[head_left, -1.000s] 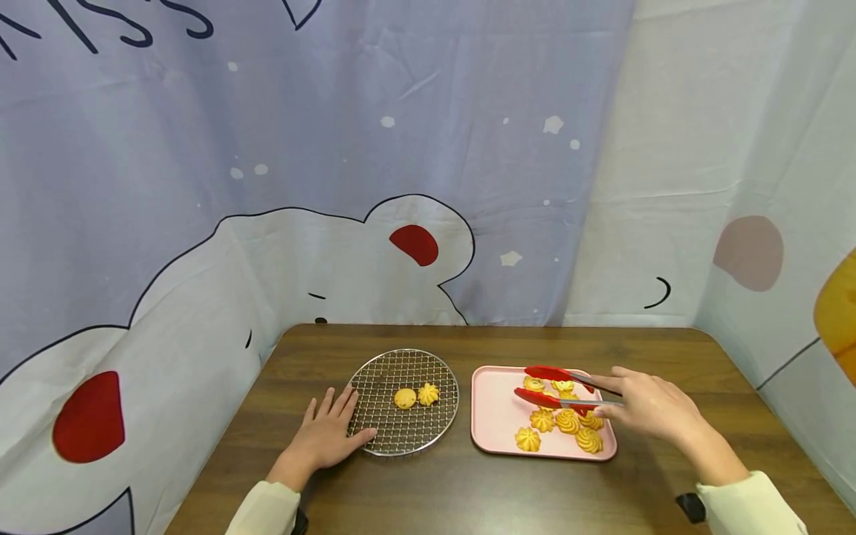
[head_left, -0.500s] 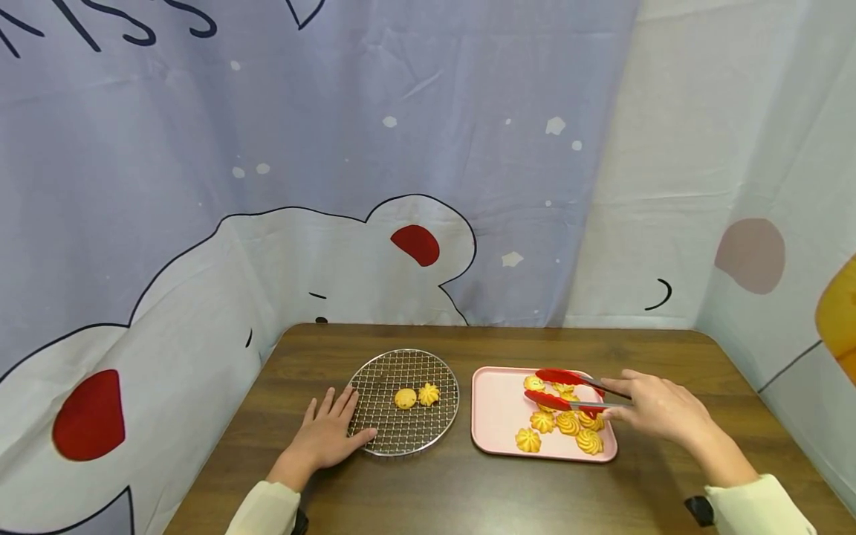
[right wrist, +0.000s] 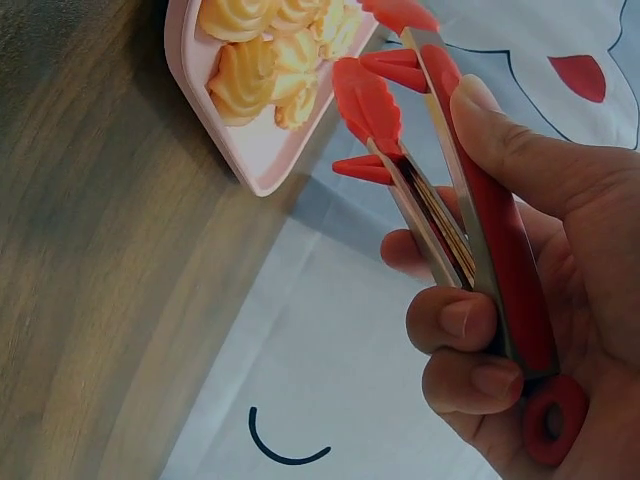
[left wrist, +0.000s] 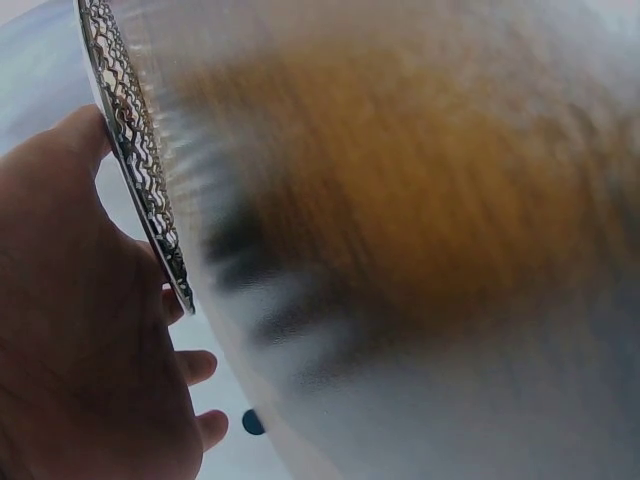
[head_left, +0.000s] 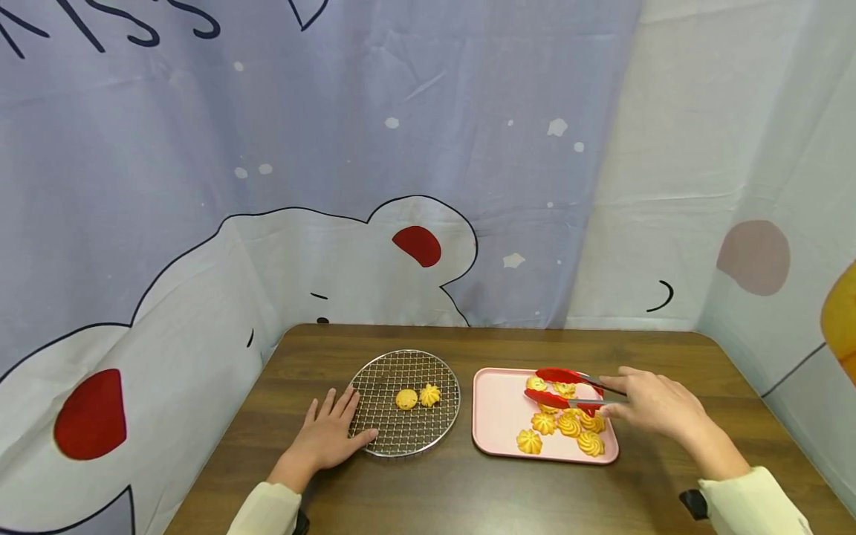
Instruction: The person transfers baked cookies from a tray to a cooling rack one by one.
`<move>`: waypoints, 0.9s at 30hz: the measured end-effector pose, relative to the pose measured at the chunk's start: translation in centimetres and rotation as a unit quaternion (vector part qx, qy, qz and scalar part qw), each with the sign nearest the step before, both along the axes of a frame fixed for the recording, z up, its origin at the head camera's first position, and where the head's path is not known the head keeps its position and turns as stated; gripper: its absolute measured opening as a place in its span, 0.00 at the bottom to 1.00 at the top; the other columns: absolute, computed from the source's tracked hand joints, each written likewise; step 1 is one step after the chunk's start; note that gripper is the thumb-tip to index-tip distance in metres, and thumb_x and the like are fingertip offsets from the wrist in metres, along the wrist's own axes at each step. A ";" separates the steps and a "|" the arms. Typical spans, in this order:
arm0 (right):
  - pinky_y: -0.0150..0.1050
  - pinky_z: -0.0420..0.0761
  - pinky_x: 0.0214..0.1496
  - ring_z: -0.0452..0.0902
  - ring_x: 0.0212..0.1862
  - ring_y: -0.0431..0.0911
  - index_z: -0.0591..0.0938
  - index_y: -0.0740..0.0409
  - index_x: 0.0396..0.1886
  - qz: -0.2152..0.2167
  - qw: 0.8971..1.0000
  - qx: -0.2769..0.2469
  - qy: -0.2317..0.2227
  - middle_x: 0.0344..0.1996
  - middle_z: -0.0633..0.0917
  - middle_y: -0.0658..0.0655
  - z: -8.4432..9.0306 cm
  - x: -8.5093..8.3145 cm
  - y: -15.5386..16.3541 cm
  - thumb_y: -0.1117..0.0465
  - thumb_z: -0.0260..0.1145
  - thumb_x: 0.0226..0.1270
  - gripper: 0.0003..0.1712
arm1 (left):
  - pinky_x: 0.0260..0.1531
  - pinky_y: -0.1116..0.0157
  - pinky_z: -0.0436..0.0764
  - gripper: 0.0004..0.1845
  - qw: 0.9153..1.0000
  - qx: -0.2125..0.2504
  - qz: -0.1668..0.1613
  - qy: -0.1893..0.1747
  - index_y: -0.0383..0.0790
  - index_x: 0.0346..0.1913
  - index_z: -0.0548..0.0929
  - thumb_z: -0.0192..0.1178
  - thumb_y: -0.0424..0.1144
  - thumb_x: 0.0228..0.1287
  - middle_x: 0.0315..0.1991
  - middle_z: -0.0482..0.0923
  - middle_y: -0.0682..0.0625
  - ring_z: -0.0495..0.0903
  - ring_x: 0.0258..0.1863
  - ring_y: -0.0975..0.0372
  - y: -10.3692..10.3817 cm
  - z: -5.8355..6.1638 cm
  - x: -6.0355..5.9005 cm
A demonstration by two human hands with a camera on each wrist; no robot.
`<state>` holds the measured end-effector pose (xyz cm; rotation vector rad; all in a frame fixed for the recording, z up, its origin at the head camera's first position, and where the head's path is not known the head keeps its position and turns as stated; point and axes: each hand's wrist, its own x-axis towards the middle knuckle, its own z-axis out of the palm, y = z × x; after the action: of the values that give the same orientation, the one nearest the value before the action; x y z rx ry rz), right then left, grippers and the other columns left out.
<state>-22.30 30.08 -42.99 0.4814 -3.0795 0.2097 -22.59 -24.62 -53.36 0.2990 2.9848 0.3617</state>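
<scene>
My left hand [head_left: 325, 438] lies with fingers spread at the near left edge of a round wire cooling rack [head_left: 401, 438]. On the rack sit a flat round cookie [head_left: 406, 400] and a ridged piped cookie [head_left: 430, 395]. My right hand [head_left: 658, 401] grips red-tipped metal tongs [right wrist: 515, 270], thumb on one arm and fingers curled round the other. The two red tips [head_left: 545, 397] stand apart over the pink tray [head_left: 496, 409], above several yellow piped cookies [head_left: 568, 425]. Some cookies are partly hidden behind the tongs; whether the tips touch any, I cannot tell.
The rack and tray stand side by side on a brown wooden table [head_left: 441, 490], with a narrow gap between them. A printed curtain [head_left: 508, 186] hangs behind the table and along its sides.
Over the last second my right hand and the tongs have shifted slightly right above the tray, with the tips still apart. My left hand and the cookies stay where they were.
</scene>
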 end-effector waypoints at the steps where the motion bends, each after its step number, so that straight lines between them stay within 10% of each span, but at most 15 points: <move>1: 0.66 0.80 0.43 0.81 0.53 0.69 0.86 0.50 0.59 0.001 1.000 0.000 0.000 0.60 0.80 0.70 0.0 0.0 0.0 0.38 0.75 0.57 0.34 | 0.74 0.35 0.40 0.49 1.000 0.001 0.000 0.003 0.37 0.80 0.56 0.48 0.71 0.70 0.81 0.49 0.41 0.43 0.80 0.39 0.0 -0.1 0.0; 27: 0.68 0.79 0.47 0.79 0.56 0.71 0.86 0.52 0.59 0.000 1.000 0.008 -0.022 0.61 0.79 0.73 0.0 -0.6 -0.8 0.40 0.75 0.58 0.33 | 0.74 0.35 0.40 0.49 1.000 -0.003 0.002 -0.007 0.37 0.80 0.56 0.49 0.70 0.71 0.82 0.48 0.42 0.43 0.80 0.38 0.3 0.7 0.2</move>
<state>-22.88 29.25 -43.00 0.4844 -3.1256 0.1969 -22.41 -24.31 -52.65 0.2902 2.9727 0.3537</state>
